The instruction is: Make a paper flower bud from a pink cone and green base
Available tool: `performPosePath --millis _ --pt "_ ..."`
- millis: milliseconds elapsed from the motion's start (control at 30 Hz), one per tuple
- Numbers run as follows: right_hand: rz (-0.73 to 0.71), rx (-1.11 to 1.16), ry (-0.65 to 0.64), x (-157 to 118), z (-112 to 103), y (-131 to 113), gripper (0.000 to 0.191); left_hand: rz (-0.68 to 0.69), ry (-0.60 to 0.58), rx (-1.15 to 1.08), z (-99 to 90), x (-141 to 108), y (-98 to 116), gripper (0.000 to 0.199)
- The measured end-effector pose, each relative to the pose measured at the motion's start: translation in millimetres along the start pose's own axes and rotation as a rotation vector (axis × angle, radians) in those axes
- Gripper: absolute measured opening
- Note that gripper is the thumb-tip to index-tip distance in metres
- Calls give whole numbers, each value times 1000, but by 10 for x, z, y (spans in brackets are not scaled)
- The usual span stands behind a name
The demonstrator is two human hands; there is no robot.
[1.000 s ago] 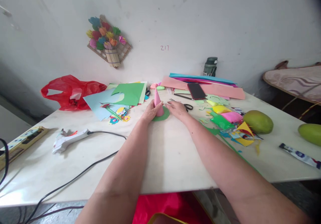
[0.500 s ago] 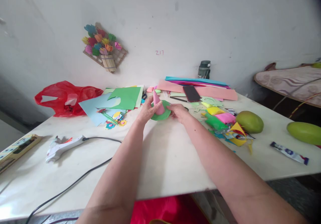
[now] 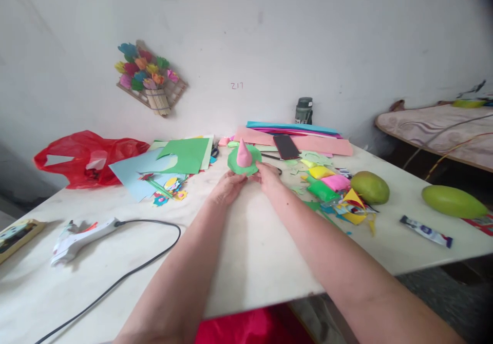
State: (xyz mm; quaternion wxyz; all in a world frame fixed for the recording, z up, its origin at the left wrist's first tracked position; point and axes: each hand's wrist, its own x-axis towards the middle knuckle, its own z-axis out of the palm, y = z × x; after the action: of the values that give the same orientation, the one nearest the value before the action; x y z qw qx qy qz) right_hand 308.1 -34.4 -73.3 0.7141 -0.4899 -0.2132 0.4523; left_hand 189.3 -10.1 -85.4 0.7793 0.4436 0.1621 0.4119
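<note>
A small paper hat, with a pink cone (image 3: 244, 155) standing on a round green paper brim (image 3: 233, 162), is between my hands just above the middle of the table. My left hand (image 3: 230, 186) is closed on the brim's near left edge, its fingers partly tucked beneath. At the near right edge, my right hand (image 3: 267, 176) pinches the brim between thumb and fingers. The cone points up, and neither hand touches it. Its underside is hidden.
Left lie a white glue gun (image 3: 82, 241) with a black cord, a red plastic bag (image 3: 92, 154) and green paper (image 3: 187, 155). Behind are a phone (image 3: 286, 147) and stacked coloured sheets (image 3: 335, 146). Clay packets (image 3: 322, 190), green mangoes (image 3: 370, 187) and a tube (image 3: 425, 231) lie right.
My left hand has let go of the cone and moved down to the brim's near edge. My right hand has shifted to the near side too. The view has turned slightly right.
</note>
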Motion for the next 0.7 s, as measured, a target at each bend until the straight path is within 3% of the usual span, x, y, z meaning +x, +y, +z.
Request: performPosePath --millis 100,400,500,600,633,700 --pt "55 79 59 -33 78 48 12 47 97 -71 6 52 -47 34" --pt "14 -195 -102 -23 72 -25 12 24 360 -135 -51 144 -47 35" --pt "-146 -600 -64 34 -69 -168 20 15 415 -160 -73 140 20 38" --pt "-399 -1229 176 75 -243 -329 20 8 470 -164 -90 115 91 41" --pt "-421 -1416 229 82 -291 -369 24 5 479 -162 -94 106 111 42" --pt "-346 -1667 206 88 -356 -415 29 5 480 -158 -104 89 139 43"
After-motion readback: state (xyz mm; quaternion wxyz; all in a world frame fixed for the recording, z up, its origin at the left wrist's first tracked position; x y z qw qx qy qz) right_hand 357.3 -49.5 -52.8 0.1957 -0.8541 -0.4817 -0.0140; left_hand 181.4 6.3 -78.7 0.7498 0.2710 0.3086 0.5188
